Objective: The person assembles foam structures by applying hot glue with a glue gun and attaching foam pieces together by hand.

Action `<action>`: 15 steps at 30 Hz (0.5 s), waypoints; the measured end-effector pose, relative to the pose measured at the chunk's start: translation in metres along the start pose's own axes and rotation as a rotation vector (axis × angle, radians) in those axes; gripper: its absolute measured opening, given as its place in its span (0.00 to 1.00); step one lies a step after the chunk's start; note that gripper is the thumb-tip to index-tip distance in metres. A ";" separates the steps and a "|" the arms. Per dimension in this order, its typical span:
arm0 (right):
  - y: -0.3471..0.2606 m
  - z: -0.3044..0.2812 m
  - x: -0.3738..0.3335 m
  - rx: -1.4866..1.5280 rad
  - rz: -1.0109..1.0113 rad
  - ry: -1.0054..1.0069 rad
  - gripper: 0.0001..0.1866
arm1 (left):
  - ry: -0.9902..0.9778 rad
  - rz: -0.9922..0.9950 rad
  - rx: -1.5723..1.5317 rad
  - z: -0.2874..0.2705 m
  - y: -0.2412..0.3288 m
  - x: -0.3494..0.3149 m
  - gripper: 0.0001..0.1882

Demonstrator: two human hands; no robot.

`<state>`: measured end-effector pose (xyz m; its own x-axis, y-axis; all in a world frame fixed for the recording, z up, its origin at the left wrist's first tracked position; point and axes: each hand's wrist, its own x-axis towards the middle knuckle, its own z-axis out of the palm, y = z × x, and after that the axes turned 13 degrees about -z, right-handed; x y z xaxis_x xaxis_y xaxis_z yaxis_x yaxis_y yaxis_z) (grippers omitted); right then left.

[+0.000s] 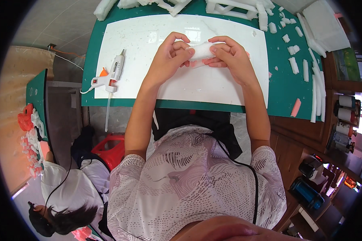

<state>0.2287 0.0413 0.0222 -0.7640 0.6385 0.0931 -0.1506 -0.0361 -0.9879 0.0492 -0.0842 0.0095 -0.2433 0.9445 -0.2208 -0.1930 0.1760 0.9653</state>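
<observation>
Between my two hands is a small white foam piece (202, 52), held a little above a glossy white board (181, 86). My left hand (173, 55) pinches its left end with thumb and fingers. At the right end, my right hand (228, 56) grips it the same way. Something pinkish shows just under the foam near my fingertips; I cannot tell whether it is a separate piece. To the left on the board lies a white hot glue gun (110, 78), with a clear glue stick (107, 112) sticking out over the table's near edge.
White foam blocks and strips (233, 8) line the far edge of the green table (281, 88). Foam scraps (293, 64) and a pink foam piece (296, 107) lie at the right. Another person (72, 182) sits at the lower left, near a red stool (110, 150).
</observation>
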 end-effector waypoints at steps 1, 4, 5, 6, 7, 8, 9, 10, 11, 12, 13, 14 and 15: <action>0.000 0.000 0.000 0.000 0.000 -0.001 0.16 | -0.001 -0.001 -0.004 0.000 0.001 -0.001 0.13; 0.000 0.001 0.000 -0.010 0.000 -0.003 0.16 | -0.005 0.001 -0.011 0.000 0.001 -0.001 0.13; 0.000 0.000 0.000 -0.011 0.001 -0.002 0.16 | -0.008 0.005 -0.013 0.000 0.001 -0.001 0.13; 0.000 0.000 0.000 -0.012 0.003 -0.001 0.16 | -0.008 0.004 -0.014 0.000 0.001 -0.001 0.13; 0.000 0.001 0.001 -0.012 0.004 -0.001 0.16 | -0.006 0.005 -0.013 0.000 0.001 -0.001 0.13; 0.000 0.001 0.000 -0.011 0.005 0.002 0.16 | -0.004 0.006 -0.012 0.000 0.001 -0.001 0.13; -0.001 0.002 0.000 -0.010 0.005 0.005 0.16 | -0.004 0.005 -0.012 0.000 0.001 -0.001 0.13; -0.001 0.001 0.000 -0.010 0.006 0.005 0.16 | -0.006 0.004 -0.011 -0.001 0.000 0.000 0.13; 0.000 0.001 0.000 -0.011 0.004 0.004 0.16 | -0.009 0.003 -0.010 -0.001 0.000 0.000 0.12; 0.000 0.001 0.000 -0.011 0.003 0.002 0.15 | -0.009 0.003 -0.010 -0.001 0.000 0.000 0.12; 0.000 0.001 0.000 -0.011 0.003 0.002 0.15 | -0.007 -0.001 -0.010 -0.001 0.000 0.000 0.12; -0.001 0.001 0.000 -0.009 0.003 0.004 0.15 | -0.004 -0.004 -0.010 -0.001 0.000 0.000 0.12; -0.001 0.001 0.000 -0.006 0.003 0.005 0.15 | -0.004 -0.005 -0.010 -0.001 -0.001 0.000 0.12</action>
<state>0.2280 0.0405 0.0233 -0.7614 0.6420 0.0899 -0.1449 -0.0333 -0.9889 0.0481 -0.0844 0.0087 -0.2384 0.9448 -0.2246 -0.2039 0.1775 0.9628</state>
